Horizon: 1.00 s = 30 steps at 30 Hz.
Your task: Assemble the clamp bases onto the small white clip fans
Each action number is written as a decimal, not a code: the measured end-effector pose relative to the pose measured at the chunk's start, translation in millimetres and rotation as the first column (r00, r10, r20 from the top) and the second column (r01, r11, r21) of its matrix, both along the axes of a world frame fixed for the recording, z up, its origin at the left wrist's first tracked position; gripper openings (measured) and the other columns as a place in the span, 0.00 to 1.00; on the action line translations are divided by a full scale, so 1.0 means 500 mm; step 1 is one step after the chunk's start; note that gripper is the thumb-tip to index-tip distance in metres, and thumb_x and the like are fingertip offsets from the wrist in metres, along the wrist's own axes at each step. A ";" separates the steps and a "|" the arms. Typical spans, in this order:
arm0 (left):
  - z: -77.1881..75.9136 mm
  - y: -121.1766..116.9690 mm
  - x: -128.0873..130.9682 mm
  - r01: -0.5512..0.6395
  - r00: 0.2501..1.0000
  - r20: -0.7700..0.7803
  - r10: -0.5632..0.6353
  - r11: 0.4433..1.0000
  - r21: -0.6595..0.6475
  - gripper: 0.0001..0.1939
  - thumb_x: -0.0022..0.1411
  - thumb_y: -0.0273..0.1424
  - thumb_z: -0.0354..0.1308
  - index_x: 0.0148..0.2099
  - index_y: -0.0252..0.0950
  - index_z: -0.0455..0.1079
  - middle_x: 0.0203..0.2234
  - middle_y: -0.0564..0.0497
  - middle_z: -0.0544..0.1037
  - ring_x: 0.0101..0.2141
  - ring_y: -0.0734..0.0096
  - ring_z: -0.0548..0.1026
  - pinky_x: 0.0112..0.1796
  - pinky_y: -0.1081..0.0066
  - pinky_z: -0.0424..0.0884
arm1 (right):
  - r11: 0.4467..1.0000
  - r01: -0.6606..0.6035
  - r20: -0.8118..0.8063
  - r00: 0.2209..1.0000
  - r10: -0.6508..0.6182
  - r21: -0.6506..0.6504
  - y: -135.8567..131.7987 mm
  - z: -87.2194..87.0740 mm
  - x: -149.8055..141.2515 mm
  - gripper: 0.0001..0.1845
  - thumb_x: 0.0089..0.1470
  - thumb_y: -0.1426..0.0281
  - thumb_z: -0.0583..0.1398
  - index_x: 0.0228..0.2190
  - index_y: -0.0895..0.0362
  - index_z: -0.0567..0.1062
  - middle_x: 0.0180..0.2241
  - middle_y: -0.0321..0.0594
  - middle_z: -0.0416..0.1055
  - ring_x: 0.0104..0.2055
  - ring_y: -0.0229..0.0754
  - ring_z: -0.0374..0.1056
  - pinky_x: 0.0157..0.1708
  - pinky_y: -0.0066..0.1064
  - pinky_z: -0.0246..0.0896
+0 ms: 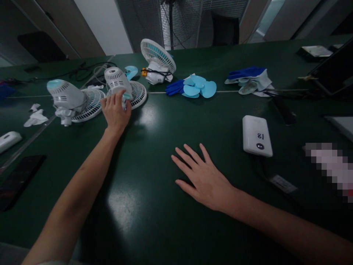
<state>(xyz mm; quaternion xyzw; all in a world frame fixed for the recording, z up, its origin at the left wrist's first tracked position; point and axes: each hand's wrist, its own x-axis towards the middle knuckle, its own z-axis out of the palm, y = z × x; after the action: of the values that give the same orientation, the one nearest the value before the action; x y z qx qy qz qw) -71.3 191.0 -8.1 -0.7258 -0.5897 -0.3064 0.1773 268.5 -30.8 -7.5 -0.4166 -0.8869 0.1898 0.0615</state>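
Note:
My left hand (pixel 115 112) reaches to the near side of a white fan (pixel 115 79) lying with its round grille down on the table. Its fingers curl over a white and light blue part low on the fan; the fingertips are partly hidden. My right hand (pixel 205 180) lies palm down on the dark green table (pixel 154 162), fingers spread, holding nothing. Left of my left hand another white fan (pixel 66 95) rests grille down. Farther back stands a third fan (pixel 157 60), its grille tilted up and a black cord around its base.
Light blue fan blades (pixel 200 86) lie beside blue gloves (pixel 174 87). More gloves (pixel 249 79) are at the back right. A white power bank (pixel 257 135) marked 18 sits right of my right hand. Crumpled paper (pixel 36 117) and a black phone (pixel 20 180) lie at left.

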 end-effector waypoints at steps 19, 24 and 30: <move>-0.010 0.018 -0.020 0.069 0.968 0.248 -0.039 0.991 -0.114 0.21 0.68 0.42 0.54 0.57 0.38 0.73 0.57 0.46 0.69 0.60 0.48 0.67 0.55 0.44 0.66 | 1.000 -0.002 0.005 1.000 0.002 -0.011 0.000 0.005 -0.001 0.38 0.71 0.46 0.46 0.73 0.49 0.49 0.76 0.42 0.40 0.77 0.62 0.36 0.71 0.71 0.25; -0.010 0.007 0.007 0.046 0.978 0.209 -0.025 0.994 -0.096 0.17 0.71 0.37 0.52 0.56 0.36 0.73 0.57 0.43 0.69 0.58 0.53 0.67 0.55 0.48 0.67 | 1.000 0.001 0.009 1.000 -0.001 -0.010 -0.001 0.009 -0.001 0.38 0.71 0.46 0.46 0.73 0.49 0.50 0.76 0.42 0.41 0.77 0.62 0.37 0.71 0.71 0.25; -0.013 0.009 0.015 0.101 0.973 0.216 -0.078 0.990 -0.099 0.14 0.71 0.31 0.53 0.54 0.33 0.74 0.57 0.43 0.67 0.59 0.53 0.66 0.56 0.48 0.64 | 1.000 -0.002 0.009 1.000 0.002 -0.005 -0.001 0.006 0.000 0.38 0.70 0.46 0.46 0.73 0.49 0.50 0.76 0.42 0.41 0.77 0.63 0.37 0.71 0.72 0.25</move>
<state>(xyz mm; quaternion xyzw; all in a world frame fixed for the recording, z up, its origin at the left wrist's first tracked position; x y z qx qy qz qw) -63.9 195.3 -14.6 -0.7237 -0.5877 -0.3568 0.0597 268.3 -31.2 -4.8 -0.4166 -0.8872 0.1901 0.0562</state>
